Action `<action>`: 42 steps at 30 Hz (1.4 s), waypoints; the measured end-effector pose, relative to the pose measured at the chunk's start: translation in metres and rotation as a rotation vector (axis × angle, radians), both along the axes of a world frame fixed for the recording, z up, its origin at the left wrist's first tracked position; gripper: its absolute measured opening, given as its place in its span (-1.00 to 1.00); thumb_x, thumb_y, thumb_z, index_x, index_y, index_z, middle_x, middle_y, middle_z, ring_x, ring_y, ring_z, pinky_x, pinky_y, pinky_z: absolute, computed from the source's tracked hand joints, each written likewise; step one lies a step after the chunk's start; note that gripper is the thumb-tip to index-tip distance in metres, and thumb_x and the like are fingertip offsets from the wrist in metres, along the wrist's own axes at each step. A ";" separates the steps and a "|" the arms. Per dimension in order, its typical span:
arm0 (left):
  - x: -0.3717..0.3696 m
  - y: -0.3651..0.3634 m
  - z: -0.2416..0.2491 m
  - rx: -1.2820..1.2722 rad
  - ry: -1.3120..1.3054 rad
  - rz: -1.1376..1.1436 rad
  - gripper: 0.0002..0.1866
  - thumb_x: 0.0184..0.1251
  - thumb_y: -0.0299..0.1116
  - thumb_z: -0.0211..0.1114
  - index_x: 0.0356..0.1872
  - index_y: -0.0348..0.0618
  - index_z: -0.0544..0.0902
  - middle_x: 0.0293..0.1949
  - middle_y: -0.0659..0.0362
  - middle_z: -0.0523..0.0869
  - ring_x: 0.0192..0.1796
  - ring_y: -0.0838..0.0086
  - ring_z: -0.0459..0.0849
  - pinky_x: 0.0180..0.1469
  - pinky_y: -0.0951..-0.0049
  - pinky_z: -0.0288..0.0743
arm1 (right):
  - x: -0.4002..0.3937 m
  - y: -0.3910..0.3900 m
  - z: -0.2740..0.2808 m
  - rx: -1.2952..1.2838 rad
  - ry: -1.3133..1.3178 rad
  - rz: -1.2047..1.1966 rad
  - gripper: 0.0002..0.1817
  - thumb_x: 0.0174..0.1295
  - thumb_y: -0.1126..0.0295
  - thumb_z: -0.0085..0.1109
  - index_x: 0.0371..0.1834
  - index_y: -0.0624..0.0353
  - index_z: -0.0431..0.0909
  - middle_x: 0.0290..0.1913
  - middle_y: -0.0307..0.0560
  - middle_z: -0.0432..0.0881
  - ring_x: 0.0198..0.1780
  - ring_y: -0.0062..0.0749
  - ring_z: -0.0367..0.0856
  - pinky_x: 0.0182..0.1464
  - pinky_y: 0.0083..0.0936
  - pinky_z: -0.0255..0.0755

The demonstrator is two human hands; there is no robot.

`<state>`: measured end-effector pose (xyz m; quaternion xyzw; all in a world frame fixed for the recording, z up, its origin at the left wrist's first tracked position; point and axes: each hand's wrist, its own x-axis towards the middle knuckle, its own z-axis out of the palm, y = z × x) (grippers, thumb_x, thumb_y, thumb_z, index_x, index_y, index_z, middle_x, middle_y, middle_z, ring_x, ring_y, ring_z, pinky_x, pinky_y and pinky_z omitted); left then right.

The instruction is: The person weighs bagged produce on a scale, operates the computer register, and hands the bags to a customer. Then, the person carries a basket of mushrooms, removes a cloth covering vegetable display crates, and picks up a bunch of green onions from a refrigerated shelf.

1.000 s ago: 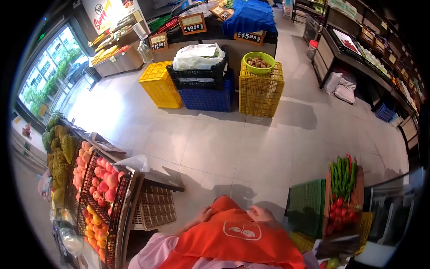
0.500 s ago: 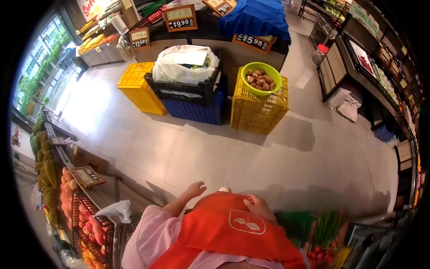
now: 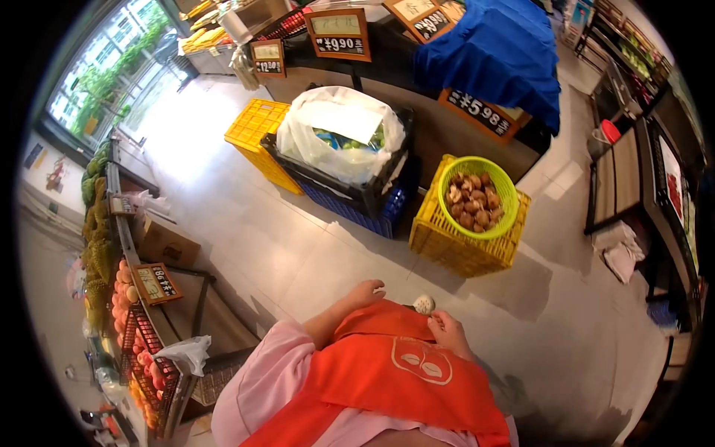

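My left hand is held out in front of the red apron, fingers loosely bent and nothing in them. My right hand is at the apron's right edge, its fingers half curled and holding nothing I can see. Ahead of my hands, a lime-green basket of brown mushrooms rests on an upturned yellow crate. Left of it, a black crate lined with a white plastic bag holds green produce, partly covered by a white sheet, and sits on a blue crate.
Another yellow crate stands behind on the left. A fruit stand with a price sign runs along my left. Price boards and a blue cloth line the display ahead. More shelves stand to the right.
The view has moved forward and turned, so the crates and mushroom basket appear nearer and lower. Both hands have shifted up and right in view. A shoe tip shows more clearly between them.
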<state>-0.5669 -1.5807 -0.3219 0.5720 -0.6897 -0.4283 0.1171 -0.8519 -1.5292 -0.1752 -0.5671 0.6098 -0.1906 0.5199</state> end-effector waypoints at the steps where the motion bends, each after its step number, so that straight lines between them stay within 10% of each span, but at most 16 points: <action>1: -0.001 -0.014 0.012 0.019 0.021 0.080 -0.56 0.22 -0.17 0.21 0.02 -0.27 0.58 -0.11 -0.10 0.67 -0.08 0.09 0.65 0.02 0.24 0.49 | -0.006 -0.020 -0.006 -0.017 0.052 0.081 -0.55 0.25 0.12 0.06 0.05 0.25 0.49 -0.13 0.14 0.64 -0.10 -0.03 0.62 -0.07 -0.24 0.46; 6: 0.030 -0.118 0.047 -0.054 0.088 0.408 -0.60 0.24 -0.21 0.21 0.04 -0.21 0.58 -0.16 -0.02 0.70 -0.20 0.27 0.66 -0.09 0.33 0.51 | -0.008 -0.101 0.008 -0.072 0.220 0.288 -0.59 0.23 0.17 0.06 0.04 0.21 0.48 -0.10 0.16 0.62 -0.07 0.09 0.57 -0.05 -0.18 0.44; 16: 0.146 -0.406 0.035 0.105 0.830 1.171 -0.68 0.22 -0.22 0.24 0.02 0.10 0.55 -0.40 0.37 0.45 -0.50 0.61 0.29 -0.45 0.47 0.29 | 0.029 -0.189 0.006 0.145 0.257 -0.083 -0.58 0.23 0.17 0.08 0.06 0.22 0.48 -0.04 0.15 0.61 -0.01 0.06 0.56 -0.01 -0.20 0.44; 20: 0.180 -0.453 0.002 0.334 1.023 1.206 -0.68 0.21 -0.19 0.24 0.00 0.10 0.55 -0.39 0.36 0.45 -0.44 0.57 0.28 -0.31 0.36 0.27 | 0.048 -0.210 0.021 0.126 0.318 -0.091 -0.58 0.23 0.17 0.08 0.03 0.25 0.47 -0.06 0.15 0.61 -0.04 0.09 0.57 -0.03 -0.21 0.45; 24: 0.199 -0.471 -0.021 0.374 0.869 1.299 -0.56 0.26 -0.21 0.21 0.14 -0.10 0.48 0.10 0.20 0.49 0.06 0.38 0.48 0.01 0.22 0.34 | 0.057 -0.215 0.019 0.143 0.314 -0.193 -0.61 0.23 0.20 0.08 0.02 0.22 0.48 -0.09 0.19 0.61 -0.06 0.09 0.56 -0.03 -0.21 0.44; 30: 0.169 -0.443 0.026 0.195 0.688 1.331 -0.52 0.24 -0.28 0.26 0.15 -0.26 0.44 0.16 0.07 0.47 0.19 0.27 0.44 0.08 0.28 0.34 | 0.047 -0.201 0.013 0.140 0.316 -0.278 -0.59 0.22 0.21 0.09 0.03 0.28 0.47 -0.05 0.19 0.59 0.00 0.05 0.55 0.02 -0.25 0.43; 35: 0.110 -0.399 0.017 -0.606 -0.337 0.609 -0.45 0.16 -0.31 0.30 0.14 -0.38 0.42 0.12 -0.11 0.51 0.16 0.13 0.47 0.19 0.23 0.30 | 0.021 -0.174 0.008 0.133 0.268 -0.373 -0.58 0.22 0.20 0.09 0.02 0.28 0.47 -0.07 0.19 0.59 -0.02 0.05 0.55 0.01 -0.25 0.43; 37: 0.044 -0.369 0.020 -0.636 -0.099 0.444 -0.42 0.13 -0.29 0.34 0.13 -0.41 0.42 0.11 -0.14 0.51 0.15 0.08 0.47 0.24 0.19 0.26 | 0.004 -0.152 0.003 0.114 0.256 -0.408 -0.59 0.22 0.20 0.10 0.02 0.28 0.47 -0.08 0.19 0.60 -0.03 0.06 0.56 0.01 -0.24 0.43; 42: -0.127 -0.286 0.009 0.748 0.587 0.474 -0.46 0.22 -0.01 0.30 0.14 -0.03 0.43 -0.16 0.18 0.59 -0.12 0.39 0.59 -0.15 0.30 0.51 | -0.059 -0.085 0.001 0.118 0.184 -0.504 -0.59 0.22 0.22 0.10 0.04 0.25 0.46 -0.08 0.16 0.61 -0.05 0.04 0.57 -0.01 -0.29 0.45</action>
